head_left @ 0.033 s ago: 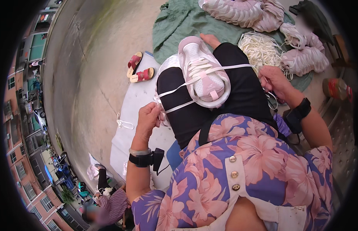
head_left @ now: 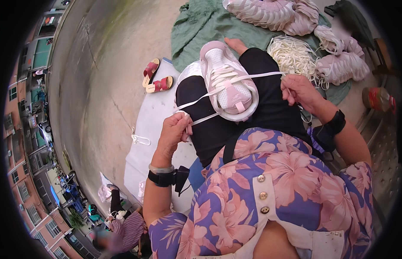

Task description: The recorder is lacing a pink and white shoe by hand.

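A pink and white sneaker (head_left: 230, 96) rests across my black-trousered lap, its toe pointing away from me. White laces criss-cross over its tongue. My left hand (head_left: 175, 129) is closed beside my left thigh, pinching a white lace (head_left: 196, 102); a second strand also runs from the shoe's collar to this hand. On the other side, my right hand (head_left: 300, 91) has its fingers pressed together on the other lace end (head_left: 263, 75), which stretches from the shoe over my right thigh. The fingertips of both hands partly hide the lace ends.
A heap of white laces (head_left: 291, 56) and bundled pink-white shoe pieces (head_left: 341, 68) lie on green cloth (head_left: 194, 36). Red sandals (head_left: 159, 84) stand by a white sheet (head_left: 151, 114). A red-labelled container (head_left: 377, 99) is at right. Another person (head_left: 129, 226) sits at lower left.
My hands have come slightly inward: the left a little to the right, the right a little to the left. Both keep hold of the laces, and the sneaker stays in place.
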Demonstrator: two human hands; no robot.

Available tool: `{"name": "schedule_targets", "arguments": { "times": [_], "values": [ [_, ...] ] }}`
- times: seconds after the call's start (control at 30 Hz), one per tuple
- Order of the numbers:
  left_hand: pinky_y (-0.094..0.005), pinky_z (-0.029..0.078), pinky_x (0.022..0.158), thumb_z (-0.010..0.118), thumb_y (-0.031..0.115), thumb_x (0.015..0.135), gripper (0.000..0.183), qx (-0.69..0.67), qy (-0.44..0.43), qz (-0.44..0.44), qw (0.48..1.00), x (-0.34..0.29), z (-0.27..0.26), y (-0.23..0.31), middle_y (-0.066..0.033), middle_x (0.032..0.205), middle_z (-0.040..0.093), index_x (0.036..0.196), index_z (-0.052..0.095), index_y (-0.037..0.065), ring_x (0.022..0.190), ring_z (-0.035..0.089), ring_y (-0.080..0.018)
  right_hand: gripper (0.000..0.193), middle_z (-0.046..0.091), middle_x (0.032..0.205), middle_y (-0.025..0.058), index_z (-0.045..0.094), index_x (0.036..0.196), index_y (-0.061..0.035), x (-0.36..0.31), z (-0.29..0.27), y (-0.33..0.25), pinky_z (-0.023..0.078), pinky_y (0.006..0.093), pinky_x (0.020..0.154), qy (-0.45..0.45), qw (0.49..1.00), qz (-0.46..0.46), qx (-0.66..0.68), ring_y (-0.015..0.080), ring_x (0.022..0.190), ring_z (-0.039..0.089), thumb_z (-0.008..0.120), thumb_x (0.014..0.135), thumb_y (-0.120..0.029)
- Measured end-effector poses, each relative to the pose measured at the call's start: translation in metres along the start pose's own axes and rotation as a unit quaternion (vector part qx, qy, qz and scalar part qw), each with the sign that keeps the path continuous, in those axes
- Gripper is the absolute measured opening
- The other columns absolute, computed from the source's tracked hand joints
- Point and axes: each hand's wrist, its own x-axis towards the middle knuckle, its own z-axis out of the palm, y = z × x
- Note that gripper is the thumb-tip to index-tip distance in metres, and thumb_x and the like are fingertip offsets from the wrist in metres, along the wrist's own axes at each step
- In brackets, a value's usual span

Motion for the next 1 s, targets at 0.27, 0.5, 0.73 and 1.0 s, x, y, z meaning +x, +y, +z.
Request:
{"name": "schedule_targets", "arguments": {
  "times": [0.27, 0.5, 0.73, 1.0],
  "values": [
    [-0.0169, 0.033, 0.034, 0.05, 0.019, 0.092, 0.017, -0.15, -0.071, 0.03, 0.986, 0.053, 0.046, 0.034, -0.0036, 0.063, 0.058, 0.081, 0.053, 0.005, 0.04, 0.048, -0.0064, 0.022, 0.054, 0.076, -0.0046, 0.063, 0.086, -0.0086, 0.048, 0.064, -0.019, 0.041, 0.0191, 0.056, -0.033, 0.988, -0.137, -0.068, 0.0034, 0.069, 0.049, 0.053, 0.091, -0.027],
    [-0.0187, 0.035, 0.039, 0.051, 0.021, 0.091, 0.017, -0.137, 0.014, 0.059, 0.989, 0.055, 0.056, 0.042, -0.0035, 0.067, 0.058, 0.083, 0.053, 0.006, 0.045, 0.05, -0.0082, 0.014, 0.06, 0.075, -0.0024, 0.063, 0.087, -0.0067, 0.056, 0.064, -0.005, 0.04, 0.0161, 0.053, 0.039, 0.988, -0.152, 0.013, 0.0021, 0.064, 0.052, 0.059, 0.088, -0.02],
    [-0.0182, 0.032, 0.043, 0.054, 0.023, 0.09, 0.02, -0.146, 0.065, 0.119, 0.98, 0.046, 0.062, 0.031, 0.0008, 0.063, 0.053, 0.08, 0.056, 0.006, 0.047, 0.047, -0.0064, 0.014, 0.06, 0.076, -0.0018, 0.062, 0.091, -0.0054, 0.05, 0.071, -0.002, 0.042, 0.0168, 0.06, 0.015, 0.975, -0.214, 0.051, 0.0035, 0.065, 0.053, 0.058, 0.088, -0.018],
    [-0.0195, 0.037, 0.045, 0.058, 0.018, 0.088, 0.014, -0.232, 0.065, 0.128, 0.962, 0.039, 0.062, 0.025, -0.0008, 0.067, 0.056, 0.088, 0.057, 0.004, 0.052, 0.052, -0.0094, 0.008, 0.054, 0.071, 0.0018, 0.059, 0.079, 0.0009, 0.054, 0.076, 0.003, 0.041, 0.0239, 0.058, 0.088, 0.925, -0.353, -0.114, 0.0084, 0.064, 0.051, 0.063, 0.079, -0.007]
  ]
}}
